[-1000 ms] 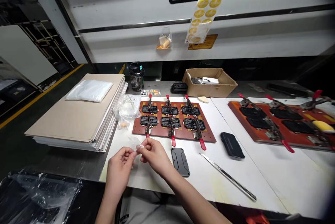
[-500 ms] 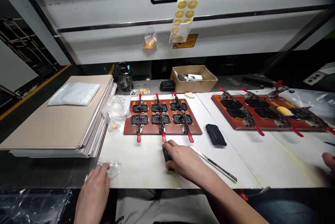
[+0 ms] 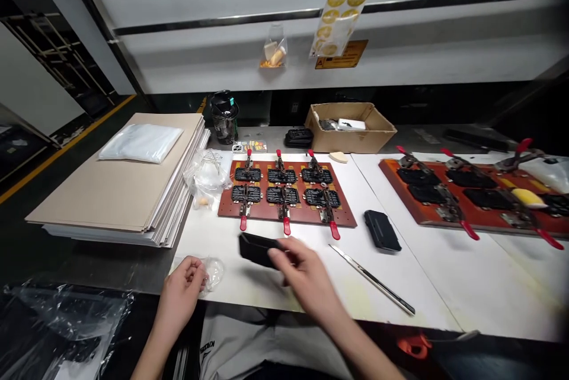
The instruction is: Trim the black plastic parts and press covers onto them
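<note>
My right hand (image 3: 306,270) grips a black rectangular plastic case (image 3: 258,251) by its right end, held tilted just above the white table covering. My left hand (image 3: 183,285) is closed on a small clear plastic bag (image 3: 214,273), its fingertips pinched at the bag's left side. Beyond the hands, a reddish-brown clamp board (image 3: 262,218) carries several black plastic parts (image 3: 283,195) under red-handled toggle clamps (image 3: 287,224). A second black case (image 3: 382,230) lies right of that board. Closer to me, a slim utility knife (image 3: 373,279) rests on the table.
At left stands a tall stack of cardboard sheets (image 3: 111,196), topped by a white plastic packet (image 3: 140,143). Another clamp board (image 3: 413,211) with a yellow sponge (image 3: 528,198) lies at right. A cardboard box (image 3: 351,141) and a dark jug (image 3: 224,119) stand behind.
My right hand has lifted the black case off the table and brought it left. My left hand has turned, its fingers now curled at the clear bag. The camera view has shifted.
</note>
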{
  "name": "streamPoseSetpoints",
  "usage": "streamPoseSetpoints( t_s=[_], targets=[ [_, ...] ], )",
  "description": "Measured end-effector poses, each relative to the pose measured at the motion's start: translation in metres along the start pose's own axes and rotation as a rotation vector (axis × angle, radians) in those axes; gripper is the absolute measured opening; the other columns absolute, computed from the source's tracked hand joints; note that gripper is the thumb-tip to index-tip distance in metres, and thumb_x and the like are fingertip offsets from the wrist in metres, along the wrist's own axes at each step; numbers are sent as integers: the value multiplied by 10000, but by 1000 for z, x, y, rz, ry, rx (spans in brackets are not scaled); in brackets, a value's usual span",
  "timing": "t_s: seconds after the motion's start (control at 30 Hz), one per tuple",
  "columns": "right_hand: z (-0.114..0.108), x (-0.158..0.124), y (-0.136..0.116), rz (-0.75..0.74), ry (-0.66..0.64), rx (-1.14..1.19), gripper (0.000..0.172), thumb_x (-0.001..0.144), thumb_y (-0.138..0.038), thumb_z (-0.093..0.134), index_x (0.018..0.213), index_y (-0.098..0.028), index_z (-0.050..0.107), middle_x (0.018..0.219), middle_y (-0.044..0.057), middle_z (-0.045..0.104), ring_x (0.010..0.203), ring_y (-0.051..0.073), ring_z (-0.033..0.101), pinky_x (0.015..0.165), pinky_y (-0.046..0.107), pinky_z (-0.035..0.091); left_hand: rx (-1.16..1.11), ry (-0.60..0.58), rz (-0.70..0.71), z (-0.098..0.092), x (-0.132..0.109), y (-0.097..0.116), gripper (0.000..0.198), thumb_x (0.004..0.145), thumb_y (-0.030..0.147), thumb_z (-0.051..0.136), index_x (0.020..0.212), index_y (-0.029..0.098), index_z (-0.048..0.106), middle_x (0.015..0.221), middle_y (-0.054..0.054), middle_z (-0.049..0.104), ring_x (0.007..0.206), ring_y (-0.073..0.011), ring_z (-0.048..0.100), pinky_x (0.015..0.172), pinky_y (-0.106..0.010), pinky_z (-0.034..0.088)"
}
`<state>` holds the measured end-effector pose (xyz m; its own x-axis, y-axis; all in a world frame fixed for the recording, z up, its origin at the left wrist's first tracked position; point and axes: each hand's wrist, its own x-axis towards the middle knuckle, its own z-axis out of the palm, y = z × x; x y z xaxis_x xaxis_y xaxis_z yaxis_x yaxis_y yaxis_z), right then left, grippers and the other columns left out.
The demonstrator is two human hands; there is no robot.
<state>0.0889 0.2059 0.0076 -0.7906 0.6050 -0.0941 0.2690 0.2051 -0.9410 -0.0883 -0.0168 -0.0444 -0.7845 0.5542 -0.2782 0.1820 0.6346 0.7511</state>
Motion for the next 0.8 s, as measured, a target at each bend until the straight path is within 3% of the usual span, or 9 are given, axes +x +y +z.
streamPoseSetpoints(
  t_s=[0.1, 0.2, 0.4, 0.47, 0.53, 0.6, 0.67, 0.73, 0.8],
  targets=[
    [61, 3, -4, -31, -147, 14, 243, 935, -320, 540, 730, -191, 568, 781, 7, 547, 717, 155, 539, 654, 265, 389, -2, 49, 32, 0, -4, 7, 359, 963, 540, 396, 856, 220, 520, 747, -2, 643, 668, -166, 619, 652, -248, 472],
    [85, 2, -8, -52, -283, -109, 285, 890, -235, 569, 635, -171, 457, 714, -16, 516, 649, 123, 485, 617, 252, 331, 55, 137, 91, -1, -15, 19, 307, 980, 487, 386, 862, 230, 505, 748, 0, 586, 691, -176, 560, 680, -269, 413],
    [67, 20, -24, -39, -429, 60, 289, 961, -357, 510, 740, -176, 554, 740, -8, 550, 698, 139, 538, 628, 240, 375, 107, 117, 382, 2, -42, 48, 205, 1012, 313, 366, 1001, 243, 558, 944, -38, 612, 872, -182, 585, 775, -274, 432],
    [63, 27, -28, 24, -602, 160, 239, 956, -360, 508, 813, -180, 571, 740, -11, 558, 678, 144, 569, 615, 238, 402, 72, 128, 404, 1, -48, 55, 194, 1010, 281, 377, 973, 241, 563, 906, -30, 607, 823, -167, 580, 747, -256, 437],
    [62, 30, -31, 3, -590, 170, 125, 888, -300, 601, 893, -191, 541, 796, -18, 566, 713, 145, 584, 638, 234, 418, 9, 114, 407, -3, -52, 60, 195, 1009, 267, 382, 965, 241, 570, 866, -22, 600, 779, -158, 573, 721, -242, 440],
    [63, 29, -35, -88, -425, 62, 276, 776, -207, 695, 950, -203, 481, 843, -30, 541, 714, 130, 551, 639, 225, 396, -66, 50, 427, -8, -55, 64, 218, 1009, 268, 376, 928, 238, 577, 836, -21, 590, 766, -157, 568, 712, -237, 442],
    [65, 27, -39, -123, -389, 11, 454, 715, -161, 730, 1066, -210, 446, 866, -39, 521, 673, 114, 515, 604, 215, 374, -120, -13, 445, -14, -57, 67, 248, 1009, 277, 371, 863, 229, 565, 808, -24, 573, 753, -157, 558, 698, -234, 437],
    [68, 24, -42, -104, -510, 80, 593, 743, -202, 752, 1234, -217, 421, 843, -48, 540, 655, 114, 526, 596, 209, 388, -140, -20, 422, -20, -59, 69, 261, 1008, 287, 374, 819, 219, 539, 774, -20, 552, 712, -147, 538, 660, -225, 419],
    [72, 23, -44, -73, -689, 172, 494, 835, -301, 723, 1270, -217, 505, 782, -41, 583, 655, 117, 550, 618, 207, 414, -145, 23, 386, -26, -61, 68, 253, 1004, 292, 395, 822, 211, 550, 757, -17, 551, 690, -136, 529, 646, -216, 404]
  ],
)
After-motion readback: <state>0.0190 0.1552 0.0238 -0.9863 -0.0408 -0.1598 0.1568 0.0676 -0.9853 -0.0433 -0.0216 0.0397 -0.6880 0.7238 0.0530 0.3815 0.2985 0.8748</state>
